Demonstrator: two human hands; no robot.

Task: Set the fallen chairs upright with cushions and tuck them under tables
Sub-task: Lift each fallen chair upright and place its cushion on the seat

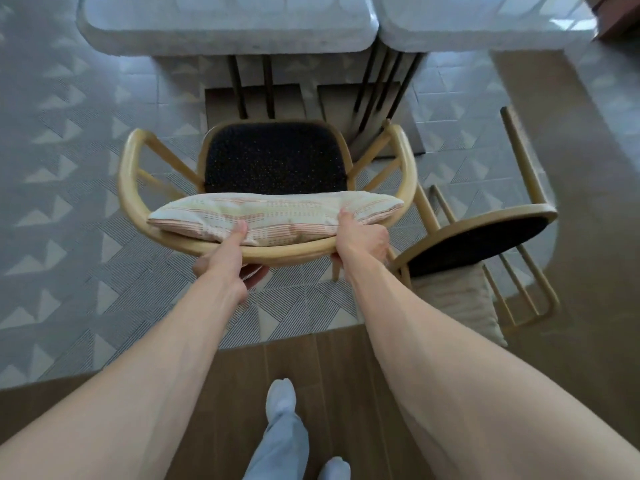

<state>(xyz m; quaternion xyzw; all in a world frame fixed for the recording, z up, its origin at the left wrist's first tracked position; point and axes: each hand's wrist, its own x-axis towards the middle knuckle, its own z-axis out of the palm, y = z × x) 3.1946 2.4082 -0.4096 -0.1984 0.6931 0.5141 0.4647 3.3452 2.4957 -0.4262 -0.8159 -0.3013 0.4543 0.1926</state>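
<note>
Upright chair [273, 161]: light wood, curved back rail, dark speckled seat pad, standing on the patterned tile floor [69, 168] in front of the left table [228, 26], not tucked under. A striped cream-and-pink cushion [277, 216] lies along the back rail, pinned there by you. A second chair [485, 244] lies tipped on its side to the right, dark seat facing you, with a pale cushion [460, 299] beneath it. A second table [485, 22] butts against the first.

No containers in view.

Your left hand [225, 254] grips the back rail from below, thumb pressing the cushion. Your right hand [360, 237] wraps the rail, thumb on the cushion. Both arms are extended forward, and your socked feet [282, 396] stand on wood flooring.
</note>
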